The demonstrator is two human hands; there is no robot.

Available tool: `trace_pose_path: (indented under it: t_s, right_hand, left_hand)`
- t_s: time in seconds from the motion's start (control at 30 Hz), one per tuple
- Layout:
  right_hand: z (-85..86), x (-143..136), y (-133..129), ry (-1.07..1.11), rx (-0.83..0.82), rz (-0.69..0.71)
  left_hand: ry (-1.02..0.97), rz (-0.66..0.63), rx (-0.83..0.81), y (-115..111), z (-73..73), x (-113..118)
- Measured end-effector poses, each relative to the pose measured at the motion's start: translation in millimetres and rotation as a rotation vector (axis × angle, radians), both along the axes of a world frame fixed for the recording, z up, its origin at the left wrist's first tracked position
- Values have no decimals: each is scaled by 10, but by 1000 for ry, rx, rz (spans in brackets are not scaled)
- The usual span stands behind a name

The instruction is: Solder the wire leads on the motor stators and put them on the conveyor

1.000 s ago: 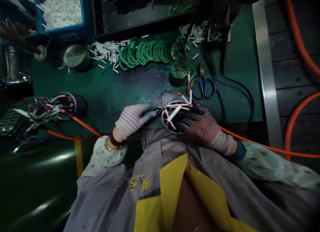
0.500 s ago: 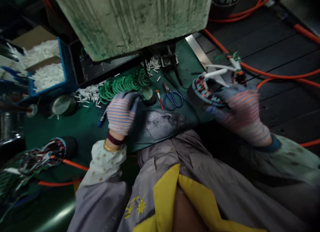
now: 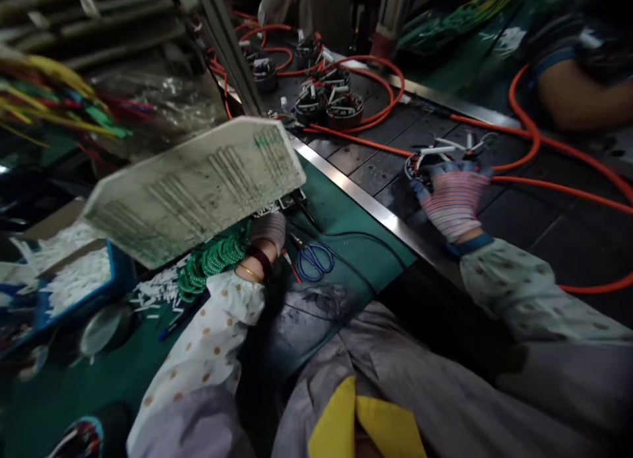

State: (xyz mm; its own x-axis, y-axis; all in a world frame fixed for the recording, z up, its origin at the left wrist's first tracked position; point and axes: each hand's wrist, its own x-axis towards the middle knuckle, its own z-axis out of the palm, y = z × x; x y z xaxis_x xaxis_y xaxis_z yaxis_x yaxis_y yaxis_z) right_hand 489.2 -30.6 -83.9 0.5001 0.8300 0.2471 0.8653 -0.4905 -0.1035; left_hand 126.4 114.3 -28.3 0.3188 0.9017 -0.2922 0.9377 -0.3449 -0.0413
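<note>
On the dark slatted surface at the right, my right hand [image 3: 455, 198], in a striped glove, is closed on a wound motor stator [image 3: 414, 167] with white-sleeved leads sticking up. My left hand [image 3: 270, 227] reaches under the edge of a stained pale board [image 3: 198, 188], which hides its fingers. Beside that hand lie a pile of green beaded rings [image 3: 210, 267], a red-handled brush [image 3: 291, 267] and blue-handled scissors [image 3: 315, 260]. Loose white sleeve pieces [image 3: 153, 290] are scattered left of the rings.
Several other stators [image 3: 345, 107] stand further back among orange hoses [image 3: 583, 189]. A metal edge strip [image 3: 366, 201] borders the green tabletop [image 3: 341, 207]. A blue bin [image 3: 111, 273] of white sleeves stands at the left. Another person's arm [image 3: 573, 92] is at the upper right.
My right hand has moved the stator outward from the green table onto the slatted surface. My left hand has gone forward under the board's edge. The view has swung to the right.
</note>
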Motion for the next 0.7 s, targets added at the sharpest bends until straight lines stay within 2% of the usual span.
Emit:
trace_pose_path:
  t_s: [0.1, 0.23, 0.3, 0.37, 0.47, 0.6, 0.7]
  right_hand:
    - [281, -125, 516, -34, 15, 104]
    - [668, -44, 1728, 36, -156, 134]
    - [750, 36, 2266, 73, -219, 143]
    - [734, 53, 2584, 89, -250, 186]
    - [606, -62, 2623, 88, -257, 243]
    - [441, -307, 2258, 94, -226, 266]
    - [456, -432, 1941, 176, -195, 227]
  left_hand:
    - [100, -6, -34, -24, 47, 9]
    - [128, 3, -51, -180, 185, -73]
    - [71, 19, -15, -325, 255, -213]
    - [-53, 38, 46, -512, 281, -432]
    - [-275, 70, 195, -863, 198, -886]
    - [-581, 197, 376, -1405, -49, -1579]
    - [-692, 398, 367, -1722, -153, -1978]
